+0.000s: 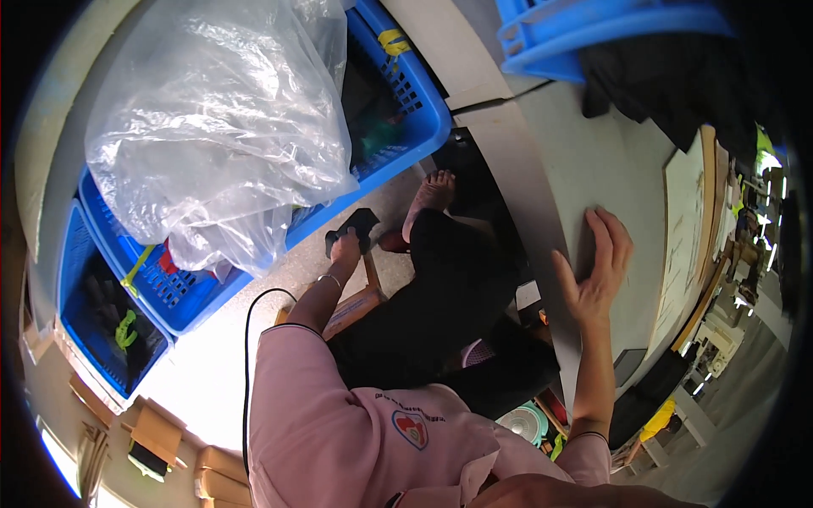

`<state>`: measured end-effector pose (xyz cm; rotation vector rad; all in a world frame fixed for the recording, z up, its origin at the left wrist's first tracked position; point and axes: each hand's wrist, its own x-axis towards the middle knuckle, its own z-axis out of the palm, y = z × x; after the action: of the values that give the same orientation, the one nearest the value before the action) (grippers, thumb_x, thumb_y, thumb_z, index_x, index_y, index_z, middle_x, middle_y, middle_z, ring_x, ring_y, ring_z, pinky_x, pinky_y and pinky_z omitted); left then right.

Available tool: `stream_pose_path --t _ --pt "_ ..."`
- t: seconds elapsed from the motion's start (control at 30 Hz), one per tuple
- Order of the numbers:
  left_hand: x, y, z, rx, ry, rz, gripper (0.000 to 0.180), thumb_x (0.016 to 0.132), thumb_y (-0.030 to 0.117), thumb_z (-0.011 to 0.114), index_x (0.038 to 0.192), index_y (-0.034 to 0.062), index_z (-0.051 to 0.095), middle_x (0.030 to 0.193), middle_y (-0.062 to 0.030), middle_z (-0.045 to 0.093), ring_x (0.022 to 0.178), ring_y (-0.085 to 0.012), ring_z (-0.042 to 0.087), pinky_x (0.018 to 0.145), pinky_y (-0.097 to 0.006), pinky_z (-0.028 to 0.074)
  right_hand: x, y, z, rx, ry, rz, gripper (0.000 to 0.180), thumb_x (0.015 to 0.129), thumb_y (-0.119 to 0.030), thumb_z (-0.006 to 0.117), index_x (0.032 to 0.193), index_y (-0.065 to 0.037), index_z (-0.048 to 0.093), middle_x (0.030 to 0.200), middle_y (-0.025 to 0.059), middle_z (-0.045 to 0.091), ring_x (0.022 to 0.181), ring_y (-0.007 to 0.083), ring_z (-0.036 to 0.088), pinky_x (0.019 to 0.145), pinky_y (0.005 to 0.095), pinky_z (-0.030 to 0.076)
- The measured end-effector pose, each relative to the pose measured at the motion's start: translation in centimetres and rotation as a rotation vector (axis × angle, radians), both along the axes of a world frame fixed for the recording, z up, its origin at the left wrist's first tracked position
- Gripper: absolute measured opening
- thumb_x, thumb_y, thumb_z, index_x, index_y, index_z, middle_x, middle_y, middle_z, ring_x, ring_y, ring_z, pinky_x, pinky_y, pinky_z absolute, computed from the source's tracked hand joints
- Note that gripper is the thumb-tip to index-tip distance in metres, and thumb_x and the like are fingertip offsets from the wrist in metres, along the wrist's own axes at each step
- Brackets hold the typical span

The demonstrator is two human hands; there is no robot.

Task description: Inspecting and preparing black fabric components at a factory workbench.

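My left hand [345, 248] reaches down beside the wooden seat [356, 310], its fingers closed on a small piece of black cloth [359, 224]. The cloth hangs a little above the floor, close to a bare foot [434, 193]. My right hand [600, 269] lies near the edge of a grey tabletop [622, 161], fingers stretched out and apart, holding nothing. The thumb points toward the table's edge.
On the left, a large clear plastic bag [220, 127] covers much of a blue basket [436, 118]. Another blue basket [68, 279] holds dark pieces. Black cloth [677, 85] spills from a blue crate [610, 42] on the table. A black cable [247, 372] runs beside me.
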<state>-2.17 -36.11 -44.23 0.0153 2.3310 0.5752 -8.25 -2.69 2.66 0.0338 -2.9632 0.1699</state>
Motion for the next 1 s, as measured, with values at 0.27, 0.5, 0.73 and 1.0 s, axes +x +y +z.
stream_pose_path --t 0.27,0.5,0.73,1.0 --pt "-2.8 -1.3 10.5 0.197 0.34 0.015 0.086 0.081 0.003 0.068 0.152 0.0195 0.024 0.116 -0.0247 0.06 0.09 -0.0464 0.066 0.074 -0.051 0.057 0.4 0.2 0.2 -0.026 0.112 0.044 0.056 0.078 -0.028 0.076 0.128 -0.009 0.059 0.13 0.0106 0.056 0.117 0.0315 0.052 0.102 0.0439 0.038" --pt "-5.6 0.0 22.2 0.411 0.763 0.145 0.073 0.075 -0.002 0.073 0.142 0.0108 0.044 0.116 -0.019 0.06 0.086 -0.0364 0.067 0.076 -0.042 0.055 6.9 -7.8 -2.2 -0.161 0.344 0.05 0.041 0.082 -0.019 0.073 0.119 -0.007 0.061 0.127 0.0117 0.057 0.119 0.0309 0.053 0.106 0.0454 0.04" --pt "-3.1 2.9 38.6 0.777 0.678 0.205 0.015 0.086 0.005 0.07 0.101 0.003 0.074 0.086 -0.006 0.07 0.073 -0.012 0.063 0.069 -0.025 0.049 13.3 -17.2 -1.8 -0.805 0.255 0.088 0.03 0.092 -0.001 0.059 0.122 -0.006 0.058 0.121 0.015 0.061 0.104 0.0336 0.063 0.085 0.0374 0.053" --pt "2.8 6.4 49.7 1.327 0.359 -0.005 0.009 0.09 -0.001 0.068 0.098 -0.0003 0.069 0.088 0.0017 0.066 0.08 -0.0033 0.058 0.071 -0.018 0.047 17.3 -14.8 1.9 -0.859 0.255 -0.117 0.021 0.096 -0.011 0.053 0.114 -0.004 0.047 0.083 0.0219 0.064 0.079 0.0424 0.062 0.066 0.045 0.049"
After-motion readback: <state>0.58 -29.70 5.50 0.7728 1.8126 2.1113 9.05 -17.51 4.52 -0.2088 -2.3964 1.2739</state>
